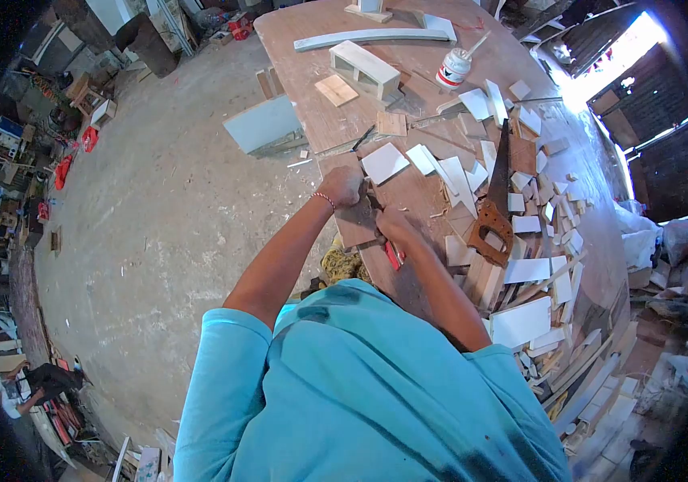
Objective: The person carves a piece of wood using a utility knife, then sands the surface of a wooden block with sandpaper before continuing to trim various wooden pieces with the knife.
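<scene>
My left hand (342, 186), with a beaded bracelet at the wrist, is closed at the near left edge of the workbench. It rests on a brown wooden board (356, 227); what its fingers hold, if anything, is hidden. Just to the right, my right hand (396, 228) is wrapped round a tool with red handles, which looks like pliers (393, 255). The handles stick out toward my body, and the jaws are hidden between my hands. Beyond my hands lies a square white-faced wood piece (385, 164).
A handsaw (495, 205) lies right of my hands among many wood offcuts (527, 224). Farther back are a glue pot with a brush (454, 68), a small wooden box frame (365, 71) and a long curved strip (372, 37). A person (43, 381) is at the lower left.
</scene>
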### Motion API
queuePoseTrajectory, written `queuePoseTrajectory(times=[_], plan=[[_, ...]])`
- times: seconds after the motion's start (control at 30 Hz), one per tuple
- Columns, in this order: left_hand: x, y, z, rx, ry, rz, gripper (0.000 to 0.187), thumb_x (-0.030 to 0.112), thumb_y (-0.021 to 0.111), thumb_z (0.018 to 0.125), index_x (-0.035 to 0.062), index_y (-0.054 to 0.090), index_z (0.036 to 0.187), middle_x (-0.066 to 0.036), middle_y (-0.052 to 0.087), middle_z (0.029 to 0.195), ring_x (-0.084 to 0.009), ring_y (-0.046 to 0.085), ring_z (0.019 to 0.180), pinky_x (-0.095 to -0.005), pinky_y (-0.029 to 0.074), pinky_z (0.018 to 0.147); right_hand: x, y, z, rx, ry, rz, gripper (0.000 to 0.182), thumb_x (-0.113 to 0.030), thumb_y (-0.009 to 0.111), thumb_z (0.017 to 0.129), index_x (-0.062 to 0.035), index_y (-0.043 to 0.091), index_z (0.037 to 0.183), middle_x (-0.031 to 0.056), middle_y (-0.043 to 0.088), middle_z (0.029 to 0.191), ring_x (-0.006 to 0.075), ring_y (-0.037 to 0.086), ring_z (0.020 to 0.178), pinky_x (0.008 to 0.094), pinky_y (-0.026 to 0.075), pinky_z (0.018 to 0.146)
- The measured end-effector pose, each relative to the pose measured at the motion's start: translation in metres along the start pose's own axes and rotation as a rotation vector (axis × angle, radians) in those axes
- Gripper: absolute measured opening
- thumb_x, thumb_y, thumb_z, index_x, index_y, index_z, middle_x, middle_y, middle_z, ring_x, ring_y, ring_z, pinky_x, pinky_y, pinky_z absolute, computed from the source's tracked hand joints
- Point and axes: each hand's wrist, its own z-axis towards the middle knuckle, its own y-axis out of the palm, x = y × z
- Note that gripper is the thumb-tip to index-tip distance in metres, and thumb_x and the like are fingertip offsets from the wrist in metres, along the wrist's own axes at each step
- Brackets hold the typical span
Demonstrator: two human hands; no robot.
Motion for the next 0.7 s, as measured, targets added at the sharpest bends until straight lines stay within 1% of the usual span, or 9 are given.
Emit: queuePoseTrajectory(times=[0.07,0.17,0.23,0.37,0.4,0.47,0.5,0.57,0.7], plan=[[0.000,-0.003,0.000,-0.010,-0.007,-0.011,0.015,0.007,0.055,0.052,0.0019,0.060,0.065,-0.020,0.057,0.075,-0.0323,0.057,0.071,-0.0371,0.047,0.064,0.007,0.009,0.005,0.249,-0.364,-0.564,0.027,-0.017,0.037,0.079,0.0050,0.052,0.081,0.0292,0.054,0.081,0.0387,0.056,0.072,0.0428,0.046,0.062],[0.001,-0.001,0.001,-0.020,0.022,-0.009,0.015,0.008,0.055,0.053,0.0020,0.061,0.066,-0.020,0.057,0.075,-0.0323,0.057,0.071,-0.0373,0.047,0.063,-0.003,0.017,-0.011,0.331,-0.281,-0.581,0.028,-0.018,0.038,0.079,0.0060,0.050,0.087,0.0301,0.053,0.086,0.0405,0.053,0.084,0.0450,0.044,0.071],[-0.002,0.010,0.003,0.058,0.025,-0.040,0.016,0.011,0.054,0.050,-0.0006,0.058,0.061,-0.021,0.056,0.066,-0.0340,0.055,0.066,-0.0390,0.046,0.062,-0.002,0.024,-0.014,0.375,-0.251,-0.520,0.027,-0.017,0.040,0.078,0.0057,0.051,0.087,0.0297,0.053,0.087,0.0400,0.052,0.085,0.0451,0.043,0.073],[-0.003,0.013,0.004,0.083,0.017,-0.041,0.016,0.011,0.054,0.051,-0.0001,0.058,0.061,-0.021,0.056,0.066,-0.0339,0.055,0.067,-0.0386,0.046,0.064,0.007,0.031,0.010,0.494,-0.139,-0.307,0.028,-0.018,0.043,0.077,0.0054,0.050,0.090,0.0280,0.054,0.087,0.0400,0.052,0.085,0.0451,0.043,0.073],[-0.003,0.013,0.003,0.083,0.027,-0.040,0.016,0.010,0.053,0.051,-0.0004,0.058,0.062,-0.021,0.056,0.067,-0.0340,0.055,0.067,-0.0385,0.046,0.064,0.005,0.027,0.006,0.496,-0.140,-0.306,0.028,-0.018,0.043,0.077,0.0054,0.050,0.090,0.0280,0.054,0.087,0.0400,0.052,0.085,0.0451,0.043,0.073],[-0.001,0.007,0.001,0.088,0.042,-0.034,0.016,0.010,0.053,0.051,-0.0008,0.058,0.062,-0.022,0.056,0.067,-0.0340,0.055,0.067,-0.0385,0.046,0.064,-0.001,0.014,-0.005,0.259,-0.322,-0.501,0.030,-0.019,0.043,0.078,0.0066,0.050,0.091,0.0274,0.054,0.088,0.0411,0.052,0.084,0.0449,0.042,0.073],[0.002,0.002,0.001,0.025,0.019,-0.003,0.015,0.010,0.054,0.054,0.0006,0.060,0.064,-0.020,0.057,0.070,-0.0323,0.057,0.069,-0.0373,0.047,0.064,0.001,0.008,-0.002,0.265,-0.327,-0.501,0.030,-0.019,0.043,0.078,0.0066,0.050,0.091,0.0274,0.054,0.088,0.0411,0.052,0.084,0.0449,0.042,0.073],[0.004,-0.005,0.000,-0.028,-0.004,0.031,0.014,0.009,0.055,0.056,0.0019,0.061,0.067,-0.019,0.058,0.074,-0.0305,0.058,0.071,-0.0361,0.047,0.063,0.001,-0.001,0.009,0.085,-0.146,-0.386,0.028,-0.017,0.044,0.077,0.0072,0.049,0.090,0.0275,0.054,0.085,0.0418,0.052,0.084,0.0446,0.042,0.072],[-0.002,-0.001,0.001,-0.029,-0.013,0.029,0.016,0.009,0.055,0.057,0.0020,0.061,0.069,-0.019,0.058,0.075,-0.0307,0.058,0.073,-0.0361,0.047,0.064,0.016,0.007,-0.003,0.299,-0.284,-0.314,0.029,-0.017,0.046,0.075,0.0077,0.049,0.089,0.0282,0.054,0.084,0.0400,0.053,0.083,0.0450,0.043,0.070]])
